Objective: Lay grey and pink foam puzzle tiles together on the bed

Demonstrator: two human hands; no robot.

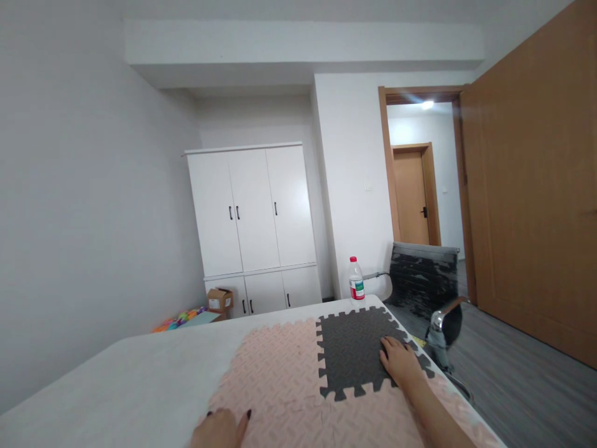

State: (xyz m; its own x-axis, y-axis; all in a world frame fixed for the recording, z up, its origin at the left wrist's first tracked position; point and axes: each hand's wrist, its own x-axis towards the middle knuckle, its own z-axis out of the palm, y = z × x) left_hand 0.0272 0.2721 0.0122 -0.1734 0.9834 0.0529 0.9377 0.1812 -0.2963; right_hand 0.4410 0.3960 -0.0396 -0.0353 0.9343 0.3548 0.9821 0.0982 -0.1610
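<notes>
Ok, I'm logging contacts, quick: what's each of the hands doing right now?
Left hand: open, flat on the pink mat, holding nothing.
Right hand: open, flat on the grey mat, holding nothing.

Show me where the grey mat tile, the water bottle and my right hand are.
grey tile [352,351], head view, bare middle of the tile
bottle [357,283], head view, on the label
right hand [402,362], head view, back of the hand, flat on the grey tile

Surface: a white table [140,379] carried everything.
Mats: pink foam mats [280,379] lay flat on it, with a dark grey foam mat [349,354] interlocked at their far right.
Bottle: a red-capped plastic bottle [356,279] stood upright near the far right corner.
</notes>
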